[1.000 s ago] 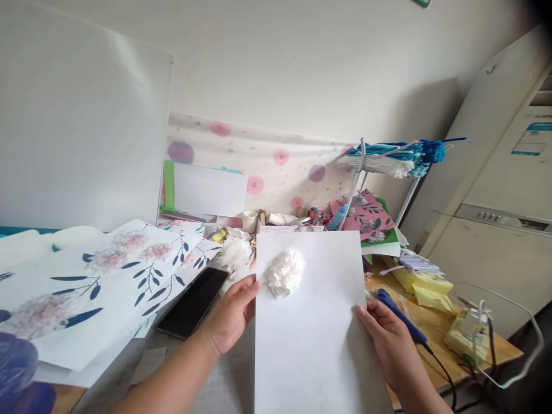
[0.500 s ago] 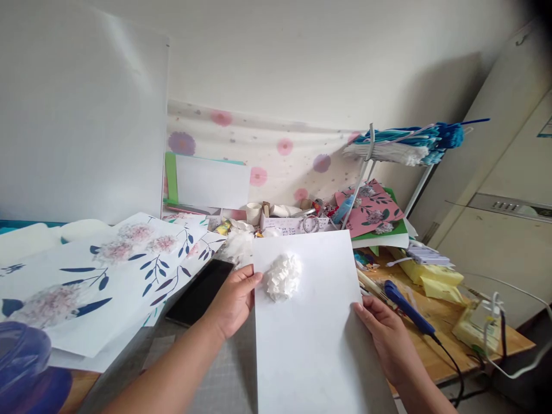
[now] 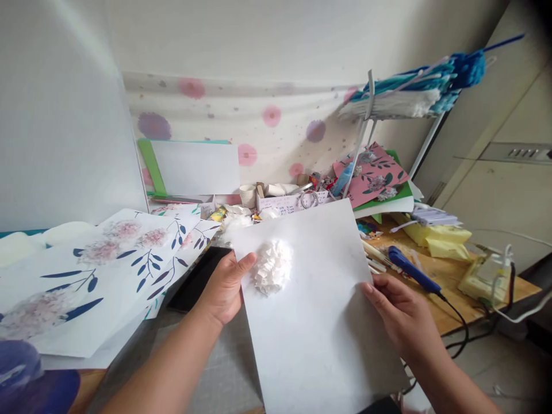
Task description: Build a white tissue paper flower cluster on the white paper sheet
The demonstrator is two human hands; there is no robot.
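A large white sheet [image 3: 319, 322] is held up in front of me by its two side edges. My left hand [image 3: 226, 284] pinches the left edge, thumb on top, close to a ruffled white paper flower [image 3: 272, 267] on the sheet's upper left part. On the right edge, my right hand [image 3: 394, 305] is closed with its thumb on the front, the other fingers partly behind. At the left lie sheets with pinkish flowers and dark blue leaves [image 3: 142, 253]. A dark flat device [image 3: 194, 276] is partly hidden behind my left hand.
A blue tool with a black cord [image 3: 414, 270] lies on the wooden table [image 3: 457, 313] at right. Behind it are a yellow packet [image 3: 437, 238] and a rack holding blue and white stems [image 3: 409, 92]. A purple container [image 3: 26, 374] stands at lower left; a paper cup [image 3: 247, 196] is at the back.
The white sheet has tilted, its top shifting slightly left and upward in view, with both hands still gripping it. The whole view has shifted, with the background now higher.
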